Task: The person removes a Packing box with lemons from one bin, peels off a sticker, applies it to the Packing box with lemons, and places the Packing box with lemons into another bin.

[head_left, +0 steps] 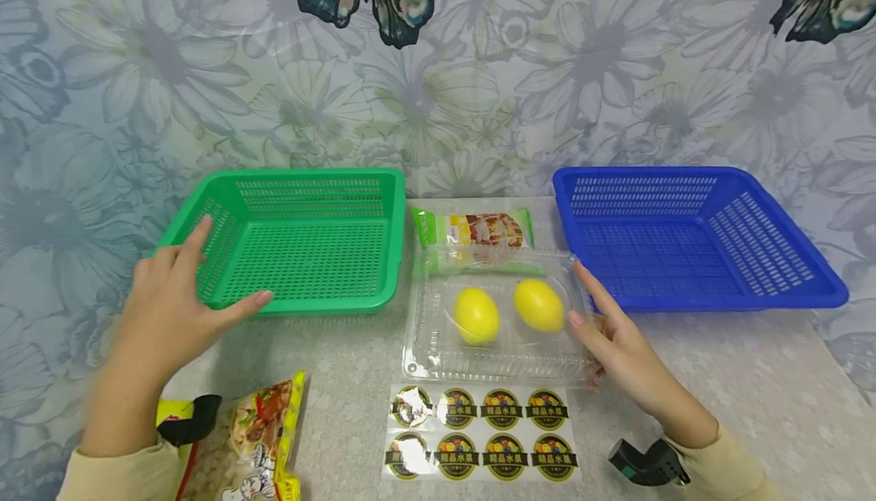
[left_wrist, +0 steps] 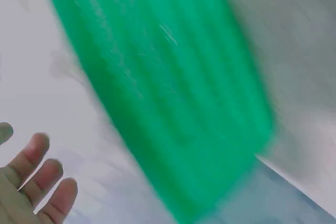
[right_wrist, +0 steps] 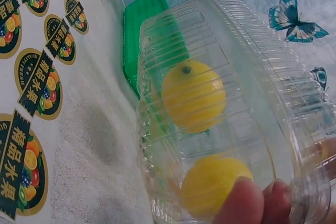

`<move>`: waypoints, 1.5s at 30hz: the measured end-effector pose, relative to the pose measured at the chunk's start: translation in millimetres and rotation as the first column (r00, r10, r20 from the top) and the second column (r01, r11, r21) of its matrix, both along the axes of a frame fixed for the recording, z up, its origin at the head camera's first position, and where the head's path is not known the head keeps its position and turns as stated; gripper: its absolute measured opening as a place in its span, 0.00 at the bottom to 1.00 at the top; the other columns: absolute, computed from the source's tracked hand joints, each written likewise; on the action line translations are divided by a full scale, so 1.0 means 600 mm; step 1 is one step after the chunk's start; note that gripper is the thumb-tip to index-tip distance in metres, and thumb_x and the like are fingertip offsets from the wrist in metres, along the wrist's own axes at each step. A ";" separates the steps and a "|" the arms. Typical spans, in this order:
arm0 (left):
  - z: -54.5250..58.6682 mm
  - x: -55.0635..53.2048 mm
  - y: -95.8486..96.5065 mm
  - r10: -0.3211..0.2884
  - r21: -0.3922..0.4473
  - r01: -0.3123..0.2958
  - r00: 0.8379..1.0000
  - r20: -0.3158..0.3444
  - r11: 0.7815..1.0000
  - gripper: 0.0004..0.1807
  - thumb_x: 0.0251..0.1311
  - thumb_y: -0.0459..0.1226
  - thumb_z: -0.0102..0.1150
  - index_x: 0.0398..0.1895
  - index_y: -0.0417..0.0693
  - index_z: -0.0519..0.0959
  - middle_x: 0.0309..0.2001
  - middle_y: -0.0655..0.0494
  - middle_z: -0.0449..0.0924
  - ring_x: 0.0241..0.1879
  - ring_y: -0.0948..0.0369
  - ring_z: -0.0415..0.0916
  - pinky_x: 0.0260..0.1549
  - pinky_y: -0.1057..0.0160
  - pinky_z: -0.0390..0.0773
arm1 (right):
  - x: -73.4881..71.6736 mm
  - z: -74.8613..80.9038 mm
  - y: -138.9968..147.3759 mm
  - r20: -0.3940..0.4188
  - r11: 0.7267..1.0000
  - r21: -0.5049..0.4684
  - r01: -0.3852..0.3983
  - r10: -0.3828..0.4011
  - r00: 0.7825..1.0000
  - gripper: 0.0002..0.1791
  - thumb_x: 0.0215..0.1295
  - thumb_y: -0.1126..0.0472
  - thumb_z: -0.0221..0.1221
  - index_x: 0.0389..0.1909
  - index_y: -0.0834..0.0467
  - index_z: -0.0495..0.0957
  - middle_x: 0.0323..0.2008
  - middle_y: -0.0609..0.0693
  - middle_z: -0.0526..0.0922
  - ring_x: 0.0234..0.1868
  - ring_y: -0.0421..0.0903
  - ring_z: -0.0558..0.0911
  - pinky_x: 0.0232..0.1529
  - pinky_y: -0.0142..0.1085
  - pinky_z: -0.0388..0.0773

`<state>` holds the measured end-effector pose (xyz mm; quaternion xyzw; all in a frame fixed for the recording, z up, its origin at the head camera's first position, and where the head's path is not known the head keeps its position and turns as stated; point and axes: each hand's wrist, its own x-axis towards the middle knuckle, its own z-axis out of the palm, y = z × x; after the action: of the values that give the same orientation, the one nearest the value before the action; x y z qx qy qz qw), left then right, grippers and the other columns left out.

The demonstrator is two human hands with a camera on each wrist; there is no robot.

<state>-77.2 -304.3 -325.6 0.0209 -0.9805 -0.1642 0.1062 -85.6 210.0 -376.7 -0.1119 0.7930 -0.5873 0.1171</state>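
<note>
A clear plastic clamshell box (head_left: 506, 364) is in my right hand (head_left: 630, 356), which grips it by its right side with thumb and fingers. Through the lid two lemons show, one at left (head_left: 477, 317) and one at right (head_left: 539, 305). The right wrist view has the box (right_wrist: 247, 93) tilted, its ribbed wall nearest the camera and my fingertips (right_wrist: 241, 203) on its edge. My left hand (head_left: 171, 296) hovers by the near left corner of a green basket (head_left: 308, 308), thumb and fingers spread, holding nothing. Its fingers (left_wrist: 50, 177) also appear apart from the blurred basket.
A blue basket (head_left: 705, 303) stands at the right. A packaged snack (head_left: 489, 229) lies behind the box, partly covered by it. In front is a sheet of round fruit stickers (head_left: 479, 432). A yellow-edged food bag (head_left: 260, 440) lies beside my left forearm. A patterned wall backs the table.
</note>
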 end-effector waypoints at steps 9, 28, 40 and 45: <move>0.028 0.026 0.168 -0.206 0.016 0.206 0.977 0.046 0.978 0.65 0.46 0.71 0.65 0.80 0.70 0.35 0.39 0.52 0.76 0.33 0.55 0.70 0.20 0.59 0.67 | 0.001 0.004 0.000 0.005 1.000 0.010 0.004 -0.004 1.000 0.37 0.78 0.55 0.49 0.78 0.30 0.43 0.19 0.46 0.62 0.16 0.38 0.67 0.15 0.46 0.79; -0.059 0.041 0.300 -0.365 0.038 0.366 0.905 0.218 0.930 0.61 0.46 0.77 0.55 0.76 0.83 0.28 0.42 0.55 0.87 0.23 0.61 0.76 0.17 0.64 0.70 | 0.001 0.003 -0.009 0.006 1.000 0.012 -0.007 0.007 1.000 0.37 0.78 0.57 0.48 0.79 0.32 0.42 0.19 0.48 0.62 0.16 0.37 0.66 0.14 0.47 0.78; -0.086 0.036 0.306 -0.405 0.221 0.355 0.879 0.253 0.908 0.57 0.55 0.70 0.57 0.76 0.84 0.27 0.29 0.57 0.81 0.23 0.61 0.76 0.26 0.58 0.77 | -0.005 -0.013 -0.012 -0.023 0.997 0.071 -0.021 0.023 0.999 0.38 0.78 0.56 0.49 0.79 0.32 0.40 0.80 0.42 0.41 0.14 0.41 0.67 0.14 0.43 0.77; -0.101 0.032 0.306 -0.412 0.273 0.347 0.879 0.239 0.897 0.57 0.56 0.66 0.59 0.76 0.82 0.27 0.59 0.39 0.79 0.45 0.45 0.84 0.43 0.44 0.82 | -0.007 -0.017 -0.013 0.003 0.994 0.111 -0.009 0.008 1.000 0.41 0.75 0.52 0.53 0.78 0.29 0.40 0.71 0.52 0.62 0.13 0.43 0.70 0.16 0.41 0.76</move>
<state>-58.1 -120.6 -386.1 -0.1371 -0.9454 -0.2854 -0.0768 -89.5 202.2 -387.0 -0.1078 0.8238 -0.5419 0.1267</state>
